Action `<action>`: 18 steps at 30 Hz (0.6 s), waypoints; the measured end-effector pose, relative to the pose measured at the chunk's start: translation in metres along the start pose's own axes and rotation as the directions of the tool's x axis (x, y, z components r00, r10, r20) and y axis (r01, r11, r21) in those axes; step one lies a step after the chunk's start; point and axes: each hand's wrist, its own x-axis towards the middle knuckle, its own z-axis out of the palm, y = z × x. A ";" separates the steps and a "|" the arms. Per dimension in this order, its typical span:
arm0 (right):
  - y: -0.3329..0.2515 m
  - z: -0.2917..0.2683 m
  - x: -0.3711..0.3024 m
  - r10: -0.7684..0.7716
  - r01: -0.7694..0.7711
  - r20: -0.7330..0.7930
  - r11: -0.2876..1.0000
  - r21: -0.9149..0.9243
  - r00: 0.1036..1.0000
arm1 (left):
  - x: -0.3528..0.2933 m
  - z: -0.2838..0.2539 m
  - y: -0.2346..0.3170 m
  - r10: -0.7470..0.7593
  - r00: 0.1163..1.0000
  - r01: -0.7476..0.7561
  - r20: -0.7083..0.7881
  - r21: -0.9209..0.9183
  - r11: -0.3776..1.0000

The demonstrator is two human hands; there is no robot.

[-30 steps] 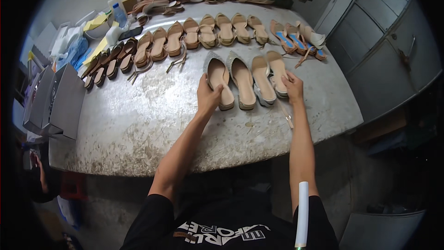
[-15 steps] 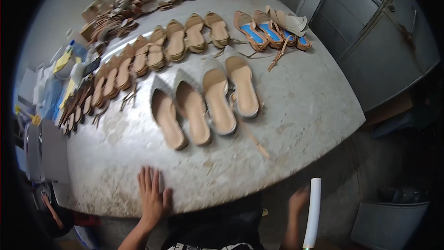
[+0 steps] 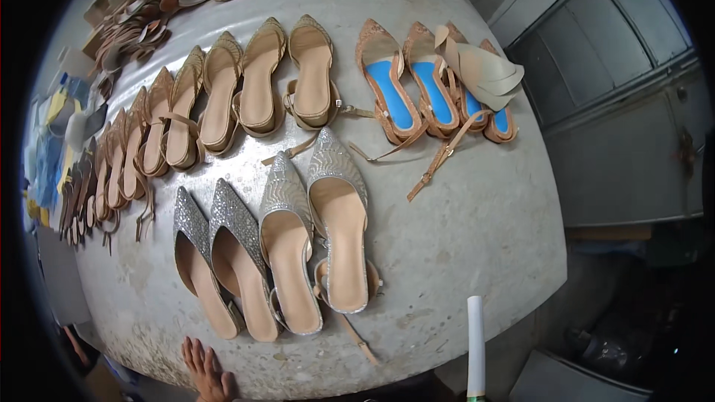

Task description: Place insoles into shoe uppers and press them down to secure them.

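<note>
My left hand [image 3: 205,371] lies flat with its fingers stretched on the table [image 3: 462,253] near the front edge, holding nothing. Just beyond it stand two glittery silver pointed mules [image 3: 246,275], side by side. To their right are two silver patterned slingbacks [image 3: 339,234], one with a tan strap [image 3: 359,339] trailing toward the front edge. A slanting row of gold-tan slingbacks [image 3: 257,78] runs behind them toward the left. At the far right sit several brown slingbacks with blue insoles [image 3: 391,93]. My right hand is out of sight.
Pale curved pieces [image 3: 484,71] lie over the brown shoes. Loose shoe parts [image 3: 153,0] are heaped at the back left, with bags [image 3: 48,156] along the left side. A white tube [image 3: 476,346] stands upright at the lower edge. A grey metal door [image 3: 633,141] is at right.
The view has moved closer to the shoes, so they appear larger and the silver ones lower. My right hand has left the view; my left hand remains flat on the table.
</note>
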 end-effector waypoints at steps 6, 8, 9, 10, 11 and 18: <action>0.027 -0.005 0.057 -0.125 0.124 0.043 0.992 0.037 0.991 | -0.001 0.001 0.003 -0.027 0.996 0.025 -0.082 -0.017 1.000; 0.043 -0.013 0.089 -0.211 0.210 0.008 0.976 0.064 0.977 | 0.003 0.014 -0.010 0.025 0.976 -0.039 -0.215 -0.061 0.997; 0.064 -0.020 0.093 -0.220 0.219 0.021 0.974 0.063 0.975 | 0.002 0.014 -0.008 0.055 0.969 -0.076 -0.239 -0.080 0.994; 0.068 -0.025 0.120 -0.253 0.251 0.012 0.965 0.077 0.967 | 0.007 0.018 -0.001 0.007 0.963 -0.035 -0.268 -0.098 0.995; 0.080 -0.028 0.127 -0.254 0.250 0.035 0.964 0.092 0.967 | 0.008 0.013 0.008 -0.031 0.962 0.004 -0.273 -0.098 0.995; 0.018 -0.227 0.185 -0.524 0.651 -0.412 0.703 0.286 0.746 | -0.008 -0.096 0.150 0.060 0.656 -0.223 -0.752 -0.117 0.968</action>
